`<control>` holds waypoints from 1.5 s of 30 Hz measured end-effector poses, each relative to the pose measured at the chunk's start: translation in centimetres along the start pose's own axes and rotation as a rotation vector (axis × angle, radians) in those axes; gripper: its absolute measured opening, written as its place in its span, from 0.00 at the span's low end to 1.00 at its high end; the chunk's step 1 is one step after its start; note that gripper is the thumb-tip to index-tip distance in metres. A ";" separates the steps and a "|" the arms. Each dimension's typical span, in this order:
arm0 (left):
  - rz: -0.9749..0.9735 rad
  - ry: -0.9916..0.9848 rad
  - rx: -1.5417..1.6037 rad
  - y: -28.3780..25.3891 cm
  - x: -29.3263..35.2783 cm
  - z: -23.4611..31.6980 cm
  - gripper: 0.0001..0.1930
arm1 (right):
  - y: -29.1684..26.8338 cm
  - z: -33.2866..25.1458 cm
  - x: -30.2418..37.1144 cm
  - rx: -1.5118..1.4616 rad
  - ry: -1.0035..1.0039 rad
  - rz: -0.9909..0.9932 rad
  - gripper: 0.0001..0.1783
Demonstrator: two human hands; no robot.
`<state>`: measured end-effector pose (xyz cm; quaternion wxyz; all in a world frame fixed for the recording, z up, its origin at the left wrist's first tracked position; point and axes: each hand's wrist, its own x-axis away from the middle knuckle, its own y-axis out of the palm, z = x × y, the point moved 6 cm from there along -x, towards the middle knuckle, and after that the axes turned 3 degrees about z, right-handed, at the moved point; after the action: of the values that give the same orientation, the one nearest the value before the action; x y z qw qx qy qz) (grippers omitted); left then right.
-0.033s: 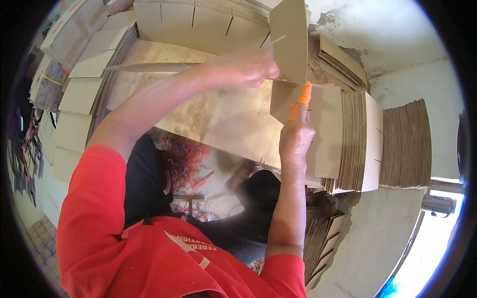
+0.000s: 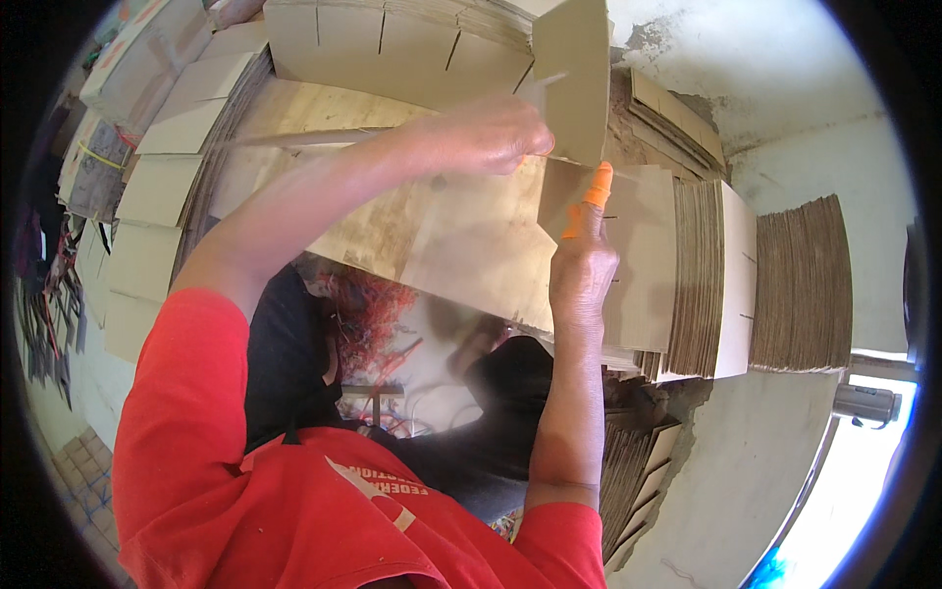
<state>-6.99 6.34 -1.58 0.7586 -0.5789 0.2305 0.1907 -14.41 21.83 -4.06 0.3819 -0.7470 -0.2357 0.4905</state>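
Observation:
My left hand (image 2: 505, 135) is closed in a fist beside the lower edge of an upright brown cardboard panel (image 2: 574, 79). Blur and the curled fingers hide what it grips. An orange cover shows at its fingertip. My right hand (image 2: 584, 250) lies over a cardboard sheet (image 2: 638, 260), which it appears to grip at the left edge. Its index finger points up to the panel's lower edge, and the other fingers are curled. Orange covers (image 2: 598, 185) sit on that index finger and on another digit.
Slotted cardboard stacks stand along the back (image 2: 412, 44), at the left (image 2: 162, 187) and at the right (image 2: 800, 285). A wooden board (image 2: 422, 231) spans the middle. Below it lies a tangle of red strands (image 2: 368, 309). A stained wall (image 2: 785, 88) rises at the far right.
My right hand has shifted very slightly left. The cardboard panel has shifted slightly, and my left hand stays nearly in place.

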 end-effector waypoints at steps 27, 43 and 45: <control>-0.258 -0.499 -0.062 -2.0 -0.7 -9.5 0.25 | -2.0 -0.5 -0.1 -0.079 0.103 0.206 0.31; 0.055 -0.215 -0.509 3.5 -0.6 -19.4 0.18 | -2.2 -1.1 -0.1 -0.150 0.191 0.229 0.29; 0.005 -0.196 -0.459 2.9 -0.7 -19.0 0.16 | -2.2 -1.1 -0.1 -0.152 0.170 0.230 0.29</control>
<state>-11.57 -11.27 -7.69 0.6254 -0.7143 0.1078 0.2951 -13.40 22.75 -1.99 0.2841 -0.8347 -0.1517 0.4467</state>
